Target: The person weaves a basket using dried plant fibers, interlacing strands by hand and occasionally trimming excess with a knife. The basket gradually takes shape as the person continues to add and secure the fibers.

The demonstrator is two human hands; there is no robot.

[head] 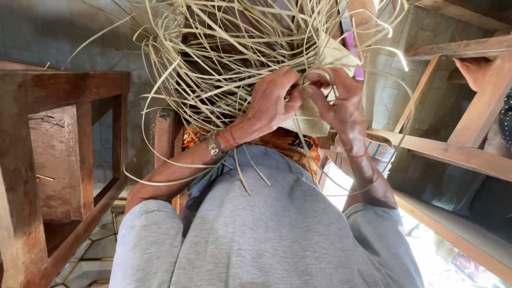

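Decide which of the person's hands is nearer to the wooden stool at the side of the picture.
Left. The left hand works the pale straw strips on the side towards the wooden stool; the right hand grips the woven piece farther from it.

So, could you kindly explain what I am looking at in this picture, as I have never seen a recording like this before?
There is no machine here: a person wears one camera on the head, and it looks down at their own two bare hands. The grey shirt filling the lower part is the wearer's own body. The left hand and the right hand meet over a partly woven mat of pale flat strips, and the fingers of both pinch the strips where the weave ends. A big loose bundle of unwoven strips fans out from that piece above the hands. The left wrist carries a metal bracelet and red threads. To the left stands a dark wooden frame; to the right are lighter wooden beams. Another person's hand shows at the right edge.
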